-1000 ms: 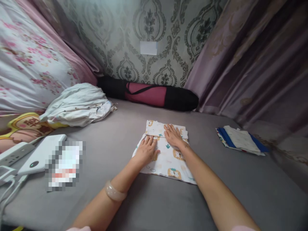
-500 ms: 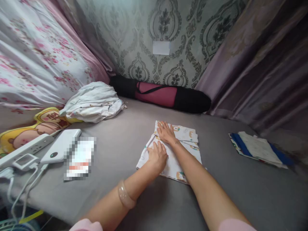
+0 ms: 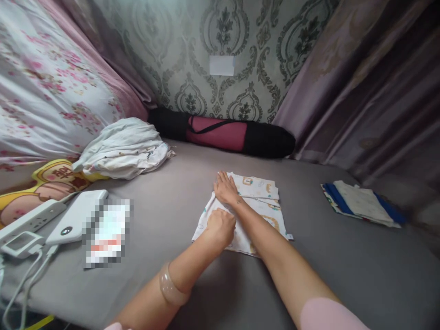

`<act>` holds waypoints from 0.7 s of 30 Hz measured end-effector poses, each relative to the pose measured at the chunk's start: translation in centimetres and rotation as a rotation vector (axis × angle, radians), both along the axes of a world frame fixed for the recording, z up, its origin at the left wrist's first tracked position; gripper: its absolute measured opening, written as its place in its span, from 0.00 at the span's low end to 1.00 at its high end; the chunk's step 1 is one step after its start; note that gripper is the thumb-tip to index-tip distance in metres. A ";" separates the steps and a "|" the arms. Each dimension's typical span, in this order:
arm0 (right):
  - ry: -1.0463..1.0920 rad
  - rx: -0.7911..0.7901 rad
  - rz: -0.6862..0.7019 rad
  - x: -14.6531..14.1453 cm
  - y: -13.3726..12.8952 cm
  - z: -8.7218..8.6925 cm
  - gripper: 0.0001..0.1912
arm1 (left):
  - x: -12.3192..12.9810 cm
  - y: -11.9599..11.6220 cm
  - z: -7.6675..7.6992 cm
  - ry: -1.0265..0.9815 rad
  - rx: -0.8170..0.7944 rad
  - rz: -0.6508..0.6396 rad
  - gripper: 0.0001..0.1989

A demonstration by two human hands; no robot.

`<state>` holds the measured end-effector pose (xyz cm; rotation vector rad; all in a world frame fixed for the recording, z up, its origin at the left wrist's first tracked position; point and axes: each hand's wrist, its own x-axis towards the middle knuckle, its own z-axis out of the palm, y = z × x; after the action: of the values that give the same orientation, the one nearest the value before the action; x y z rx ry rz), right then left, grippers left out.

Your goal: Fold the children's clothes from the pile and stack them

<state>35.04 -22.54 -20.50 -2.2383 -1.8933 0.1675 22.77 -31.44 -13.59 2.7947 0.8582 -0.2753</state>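
Note:
A small white garment point(image 3: 263, 189) with a tan and green animal print lies on the grey bed sheet, its far part folded over toward me. My right hand point(image 3: 226, 187) rests flat on its far left corner, fingers stretched out. Just nearer to me, my left hand point(image 3: 222, 225) is closed over the garment's left side with the fingers curled into the cloth; the fingertips are hidden. A small tag point(image 3: 290, 237) sticks out at the garment's right edge. My right forearm lies across the middle of the garment and hides part of it.
A stack of folded cloths point(image 3: 362, 204) lies at right. At left are a crumpled white cloth pile point(image 3: 123, 146), a yellow cartoon cushion point(image 3: 51, 183), a power strip point(image 3: 34, 220), a white power bank point(image 3: 77, 215) and a blurred packet point(image 3: 108, 233). A long black-and-pink bag point(image 3: 216, 133) lies along the wall.
My left hand's fingers, spread on the garment before, are now curled closed. The right hand stays flat at the fold. The view has shifted slightly.

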 end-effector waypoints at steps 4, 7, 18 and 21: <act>0.081 0.018 0.014 -0.2 0.3 -0.6 0.31 | -0.1 0.0 0.9 0.093 0.033 0.029 0.13; 0.218 0.025 0.024 1.2 -0.2 0.4 0.31 | -0.1 0.3 0.9 0.076 0.035 0.058 0.15; -0.038 -0.030 -0.369 11.9 -11.1 0.4 0.32 | 0.2 2.7 -2.3 -0.160 0.130 -0.027 0.20; -0.008 -0.083 -0.307 12.4 -12.3 0.4 0.32 | 0.2 2.8 -3.2 -0.125 0.105 -0.068 0.24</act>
<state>47.42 -34.83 -20.12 -2.5520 -1.5449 0.1919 22.94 -28.63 -16.76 2.9052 0.7709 -0.0658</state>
